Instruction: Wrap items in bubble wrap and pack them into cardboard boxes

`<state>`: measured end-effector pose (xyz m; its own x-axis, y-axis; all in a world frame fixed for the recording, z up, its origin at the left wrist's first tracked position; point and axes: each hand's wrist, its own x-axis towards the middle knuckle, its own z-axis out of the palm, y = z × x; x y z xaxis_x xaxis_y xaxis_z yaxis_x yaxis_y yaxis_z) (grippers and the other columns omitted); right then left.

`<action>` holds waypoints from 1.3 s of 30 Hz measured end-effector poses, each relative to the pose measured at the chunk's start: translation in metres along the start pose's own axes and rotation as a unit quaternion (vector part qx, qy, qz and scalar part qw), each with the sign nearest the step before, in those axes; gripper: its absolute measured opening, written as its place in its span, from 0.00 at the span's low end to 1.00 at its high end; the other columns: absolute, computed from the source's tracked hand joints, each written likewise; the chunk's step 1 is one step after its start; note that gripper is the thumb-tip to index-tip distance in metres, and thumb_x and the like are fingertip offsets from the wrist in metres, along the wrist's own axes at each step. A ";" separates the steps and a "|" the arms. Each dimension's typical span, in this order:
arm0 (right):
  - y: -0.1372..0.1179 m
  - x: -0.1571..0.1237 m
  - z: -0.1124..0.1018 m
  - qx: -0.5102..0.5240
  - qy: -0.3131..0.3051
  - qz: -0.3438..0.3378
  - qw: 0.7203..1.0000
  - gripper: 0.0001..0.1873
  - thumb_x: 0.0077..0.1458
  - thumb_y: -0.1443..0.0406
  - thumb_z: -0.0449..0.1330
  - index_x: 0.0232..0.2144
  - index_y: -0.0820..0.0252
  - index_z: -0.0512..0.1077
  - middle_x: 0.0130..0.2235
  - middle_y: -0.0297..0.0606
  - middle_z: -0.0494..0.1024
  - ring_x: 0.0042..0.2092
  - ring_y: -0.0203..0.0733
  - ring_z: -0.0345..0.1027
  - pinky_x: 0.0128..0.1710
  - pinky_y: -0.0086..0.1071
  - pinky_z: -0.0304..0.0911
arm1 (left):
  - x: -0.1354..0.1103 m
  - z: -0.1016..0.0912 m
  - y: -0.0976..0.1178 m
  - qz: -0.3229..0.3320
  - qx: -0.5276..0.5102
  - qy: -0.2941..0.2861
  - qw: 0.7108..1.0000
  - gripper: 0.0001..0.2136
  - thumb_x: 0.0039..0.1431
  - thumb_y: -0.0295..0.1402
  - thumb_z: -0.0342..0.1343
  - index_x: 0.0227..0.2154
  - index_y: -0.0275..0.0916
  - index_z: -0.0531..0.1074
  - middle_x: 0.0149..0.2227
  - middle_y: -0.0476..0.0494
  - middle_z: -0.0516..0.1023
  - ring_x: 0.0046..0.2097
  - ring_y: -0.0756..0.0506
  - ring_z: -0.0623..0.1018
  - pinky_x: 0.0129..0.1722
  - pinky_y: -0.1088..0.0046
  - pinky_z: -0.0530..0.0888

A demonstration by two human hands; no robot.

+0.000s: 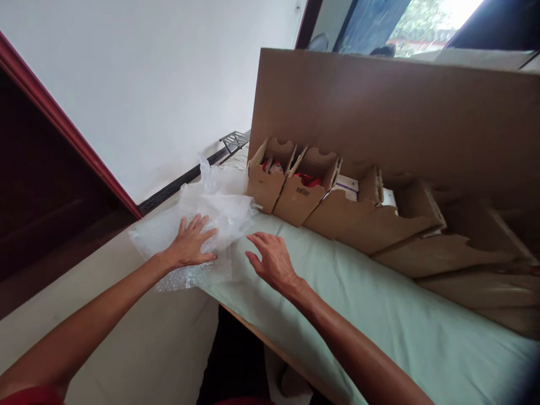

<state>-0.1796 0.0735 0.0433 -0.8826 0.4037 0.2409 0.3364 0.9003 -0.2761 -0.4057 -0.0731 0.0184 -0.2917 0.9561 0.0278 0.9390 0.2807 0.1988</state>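
Crumpled clear bubble wrap (223,205) lies in a loose heap at the left end of the cloth-covered table (295,270). My left hand (192,242) rests on the wrap with its fingers spread. Just right of the wrap, my right hand (274,261) hovers above the pale green cloth, fingers apart and slightly bent, holding nothing. Beyond it stand cardboard bins in a row; the leftmost bin (264,188) and its neighbour (306,197) contain red items, and a third bin (346,216) contains white boxes.
A tall cardboard panel (379,107) rises behind the bins. At the back left, a metal rack (234,140) sits by the white wall (147,84). A dark doorway with a red frame (71,124) is on the left, and a window (426,28) is at the upper right.
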 end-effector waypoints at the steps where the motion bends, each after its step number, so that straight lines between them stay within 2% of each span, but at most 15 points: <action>1: 0.002 0.011 -0.010 -0.020 0.009 -0.014 1.000 0.18 0.61 0.65 0.61 0.53 0.59 0.76 0.56 0.49 0.77 0.54 0.55 0.69 0.52 0.47 0.61 | 0.002 -0.002 -0.002 -0.001 0.011 -0.002 1.000 0.35 0.50 0.49 0.67 0.61 0.45 0.71 0.72 0.28 0.57 0.72 0.22 0.53 0.66 0.31 0.46; 4: 0.002 0.064 -0.042 -0.104 0.036 -0.066 0.992 0.12 0.62 0.65 0.59 0.45 0.61 0.79 0.59 0.50 0.74 0.58 0.57 0.64 0.52 0.47 0.61 | -0.001 -0.011 -0.001 0.013 0.040 0.027 0.999 0.37 0.55 0.52 0.64 0.65 0.44 0.66 0.73 0.27 0.51 0.73 0.25 0.51 0.67 0.34 0.47; 7: -0.005 0.141 -0.060 -0.189 0.044 -0.113 0.975 0.15 0.64 0.68 0.54 0.46 0.64 0.79 0.60 0.53 0.73 0.62 0.58 0.58 0.55 0.48 0.58 | -0.002 -0.014 0.006 0.015 0.055 0.071 0.996 0.38 0.56 0.55 0.62 0.67 0.45 0.64 0.74 0.29 0.49 0.73 0.25 0.51 0.67 0.34 0.48; 10: -0.015 0.216 -0.053 -0.269 -0.044 -0.107 0.956 0.20 0.64 0.72 0.50 0.50 0.67 0.79 0.58 0.56 0.74 0.64 0.58 0.55 0.58 0.48 0.55 | 0.008 -0.007 0.010 0.005 0.052 0.101 0.994 0.37 0.58 0.57 0.59 0.66 0.46 0.64 0.74 0.31 0.48 0.73 0.25 0.50 0.67 0.32 0.48; 12: -0.017 0.251 -0.038 -0.286 -0.084 -0.083 0.951 0.20 0.62 0.72 0.52 0.50 0.66 0.79 0.56 0.57 0.76 0.61 0.58 0.61 0.57 0.49 0.57 | 0.017 -0.002 0.009 -0.004 0.040 0.111 0.993 0.33 0.62 0.56 0.55 0.66 0.47 0.64 0.74 0.32 0.48 0.74 0.26 0.50 0.66 0.31 0.48; 16: -0.012 0.280 -0.012 -0.295 -0.119 -0.040 0.947 0.18 0.54 0.71 0.58 0.45 0.62 0.81 0.48 0.53 0.82 0.52 0.57 0.71 0.51 0.49 0.63 | 0.031 0.003 0.000 -0.025 0.026 0.108 0.993 0.29 0.68 0.54 0.48 0.66 0.46 0.65 0.74 0.31 0.49 0.74 0.27 0.49 0.67 0.31 0.48; 20: -0.005 0.282 -0.022 -0.290 -0.090 -0.027 0.952 0.16 0.55 0.71 0.58 0.44 0.66 0.81 0.44 0.57 0.82 0.49 0.56 0.72 0.49 0.46 0.63 | 0.037 0.007 -0.012 -0.029 0.021 0.075 0.997 0.31 0.66 0.57 0.48 0.65 0.46 0.66 0.73 0.30 0.51 0.74 0.27 0.49 0.67 0.30 0.47; 24: -0.010 0.280 -0.068 -0.270 0.020 -0.035 0.962 0.17 0.62 0.70 0.53 0.47 0.72 0.77 0.49 0.62 0.78 0.54 0.59 0.68 0.52 0.48 0.60 | 0.045 0.013 -0.019 -0.014 0.017 0.078 0.997 0.33 0.63 0.58 0.51 0.65 0.45 0.66 0.73 0.29 0.54 0.74 0.26 0.50 0.66 0.30 0.46; 28: -0.022 0.245 -0.093 -0.159 0.148 -0.141 0.966 0.12 0.64 0.68 0.55 0.45 0.65 0.76 0.47 0.52 0.79 0.52 0.56 0.68 0.52 0.49 0.60 | 0.057 0.012 -0.024 -0.004 -0.027 0.095 0.995 0.33 0.58 0.55 0.59 0.62 0.44 0.69 0.71 0.29 0.58 0.73 0.25 0.54 0.66 0.29 0.47; 31: -0.026 0.190 -0.067 -0.107 0.107 -0.290 0.945 0.12 0.65 0.70 0.53 0.46 0.60 0.76 0.50 0.45 0.79 0.53 0.49 0.70 0.54 0.45 0.59 | 0.046 0.006 -0.038 -0.033 -0.145 0.179 0.972 0.21 0.57 0.45 0.60 0.50 0.40 0.78 0.63 0.32 0.73 0.66 0.30 0.68 0.66 0.40 0.59; 32: -0.026 0.170 -0.051 -0.104 0.080 -0.335 0.933 0.13 0.66 0.71 0.52 0.45 0.60 0.76 0.50 0.44 0.80 0.54 0.47 0.69 0.54 0.44 0.59 | 0.035 0.003 -0.046 -0.069 -0.199 0.230 0.950 0.16 0.57 0.41 0.57 0.44 0.38 0.80 0.57 0.33 0.78 0.61 0.33 0.74 0.64 0.46 0.65; 34: -0.023 0.133 -0.016 -0.103 0.021 -0.399 0.911 0.14 0.65 0.73 0.52 0.44 0.59 0.76 0.50 0.42 0.81 0.60 0.46 0.67 0.57 0.44 0.57 | 0.005 -0.003 -0.059 -0.172 -0.292 0.344 0.876 0.12 0.57 0.37 0.52 0.35 0.37 0.79 0.44 0.37 0.83 0.50 0.38 0.81 0.56 0.55 0.75; 36: -0.023 0.102 0.011 -0.097 -0.021 -0.410 0.907 0.12 0.63 0.73 0.55 0.43 0.58 0.76 0.51 0.42 0.81 0.61 0.48 0.67 0.57 0.45 0.58 | -0.030 -0.013 -0.064 -0.254 -0.313 0.449 0.798 0.12 0.56 0.36 0.51 0.35 0.37 0.78 0.39 0.41 0.82 0.44 0.41 0.81 0.50 0.59 0.77; 37: -0.024 0.089 0.019 -0.088 -0.028 -0.404 0.910 0.11 0.62 0.73 0.56 0.42 0.58 0.77 0.52 0.42 0.81 0.60 0.49 0.68 0.56 0.45 0.58 | -0.046 -0.019 -0.061 -0.259 -0.293 0.492 0.778 0.12 0.57 0.36 0.52 0.37 0.37 0.78 0.41 0.41 0.81 0.45 0.41 0.81 0.51 0.60 0.77; 39: -0.029 0.069 0.022 -0.060 -0.017 -0.380 0.923 0.12 0.61 0.72 0.56 0.44 0.59 0.77 0.53 0.44 0.80 0.57 0.49 0.71 0.54 0.45 0.60 | -0.068 -0.033 -0.046 -0.207 -0.231 0.537 0.784 0.12 0.58 0.37 0.55 0.41 0.37 0.77 0.48 0.39 0.79 0.51 0.40 0.78 0.55 0.58 0.74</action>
<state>-0.2573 0.0712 0.0475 -0.8875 -0.3563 0.2923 -0.3531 0.9333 0.0656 -0.4355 -0.1539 0.0395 -0.7727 0.0982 0.6271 0.6291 0.2500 0.7360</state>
